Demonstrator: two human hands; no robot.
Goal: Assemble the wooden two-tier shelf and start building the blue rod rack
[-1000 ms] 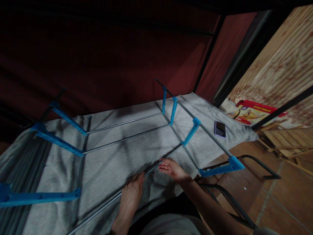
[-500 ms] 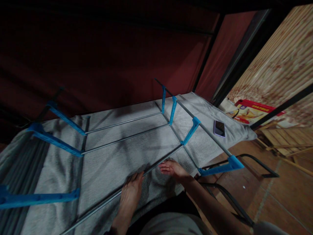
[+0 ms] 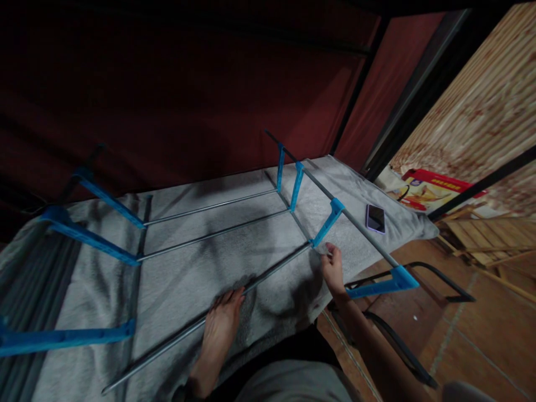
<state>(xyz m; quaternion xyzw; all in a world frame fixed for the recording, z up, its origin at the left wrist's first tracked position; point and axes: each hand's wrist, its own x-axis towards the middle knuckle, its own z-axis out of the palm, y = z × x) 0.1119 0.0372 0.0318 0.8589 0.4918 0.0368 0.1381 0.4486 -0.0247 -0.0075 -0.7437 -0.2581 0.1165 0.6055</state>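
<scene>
A frame of metal tubes and blue plastic brackets lies on a grey blanket. My left hand (image 3: 224,312) is closed over the near metal tube (image 3: 167,340), whose left end lies loose on the blanket. The tube's far end meets the foot of a blue bracket (image 3: 329,223). Just below that joint, my right hand (image 3: 334,271) has its fingers curled at the lower side tube (image 3: 301,226), covering part of it. An upper side tube (image 3: 364,229) runs along the bracket tops, down to the nearest right bracket (image 3: 383,286).
Two more crossbars span the frame behind my hands. Left brackets (image 3: 94,243) lean over a bundle of grey tubes (image 3: 42,285). A phone (image 3: 376,218) rests on the blanket (image 3: 234,257) at right. Beyond the edge are a black metal frame (image 3: 397,340), wooden slats (image 3: 489,237) and a red-yellow box (image 3: 435,192).
My right hand has moved right and away from me, from beside the near tube to the lower side tube, its fingers now curled. My left hand stays on the near tube.
</scene>
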